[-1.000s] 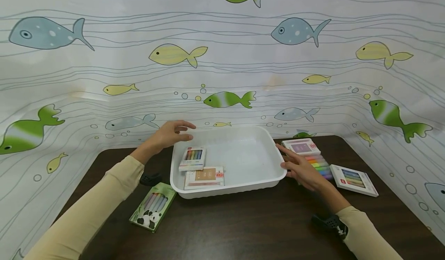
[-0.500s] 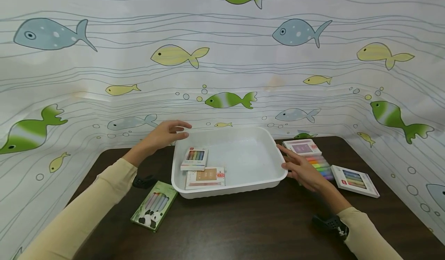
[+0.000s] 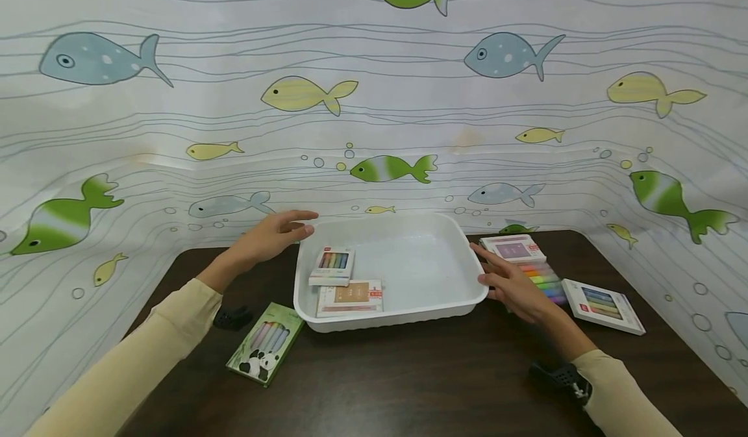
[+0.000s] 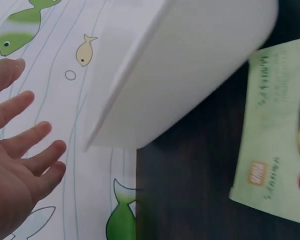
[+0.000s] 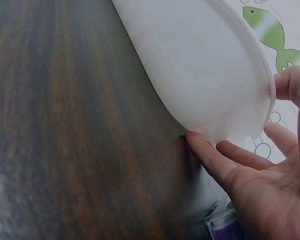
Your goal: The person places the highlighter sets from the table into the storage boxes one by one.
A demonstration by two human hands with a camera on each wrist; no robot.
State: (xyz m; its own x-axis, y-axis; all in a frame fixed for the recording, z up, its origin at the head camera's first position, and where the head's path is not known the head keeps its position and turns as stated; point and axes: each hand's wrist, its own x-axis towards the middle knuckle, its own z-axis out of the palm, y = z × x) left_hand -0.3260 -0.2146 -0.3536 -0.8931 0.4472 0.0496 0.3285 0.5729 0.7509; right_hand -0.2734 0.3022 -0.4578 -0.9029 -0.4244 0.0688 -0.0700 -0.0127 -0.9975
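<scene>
A white plastic tray [image 3: 421, 265] stands on the dark table, with two small boxes lying at its left end. One is a white box of coloured sticks [image 3: 332, 265]; under its edge lies a white-and-tan box [image 3: 358, 296]. My left hand [image 3: 265, 237] hovers beyond the tray's back left corner, fingers loosely spread and holding nothing. In the left wrist view, a gap separates that hand [image 4: 20, 160] from the tray [image 4: 190, 65]. My right hand [image 3: 514, 289] touches the tray's right side from outside with fairly straight fingers, seen closely in the right wrist view [image 5: 260, 175].
A green panda box of coloured pens [image 3: 265, 345] lies left of the tray. To the right are a white-and-purple box [image 3: 514, 249], a pack of bright markers [image 3: 540, 274] and a white box of coloured sticks [image 3: 604, 307]. Fish-print sheeting [image 3: 409, 119] rises behind the table.
My left hand has drawn a little to the left, away from the tray's corner. My right hand stays at the tray's right side. The head view has shifted slightly.
</scene>
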